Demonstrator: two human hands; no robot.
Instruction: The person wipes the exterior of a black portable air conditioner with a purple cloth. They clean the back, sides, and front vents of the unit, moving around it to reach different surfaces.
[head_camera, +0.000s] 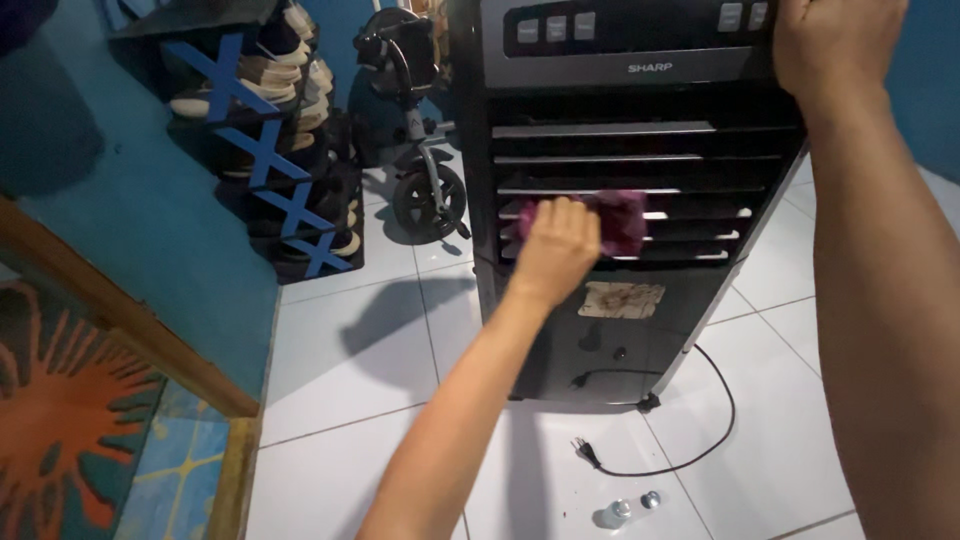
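A tall black air cooler (600, 340) stands on the white tiled floor, with horizontal louvres across its front and a button panel on top. My left hand (556, 245) presses a purple cloth (622, 220) against the lower louvres. My right hand (830, 45) grips the cooler's top right corner, and its forearm runs down the right side of the view. A worn sticker (620, 299) sits on the front panel below the louvres.
The cooler's black cord with its plug (590, 452) lies loose on the tiles, next to a small clear bottle (612, 513) and its cap (650, 498). A shoe rack with blue crosses (270, 150) and a child's stroller (420, 150) stand at the back left. A blue wall borders the left.
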